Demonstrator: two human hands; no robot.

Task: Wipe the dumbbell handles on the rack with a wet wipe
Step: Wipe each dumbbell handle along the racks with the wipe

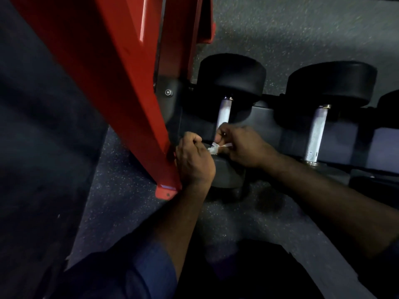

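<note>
Grip: the left hand (194, 160) and right hand (244, 147) are each clamped, fingers curled, on one end of a crumpled white wet wipe (213, 148) held between them. The red rack upright (121, 83) slants down at the left, its foot on the speckled floor (291, 29). Two black dumbbells lie on the rack's dark tray (267, 117): the left dumbbell (231, 76) just beside the upright, the right dumbbell (332, 83) further along. The wipe sits over the left dumbbell's near head, at the near end of its knurled handle (224, 111).
</note>
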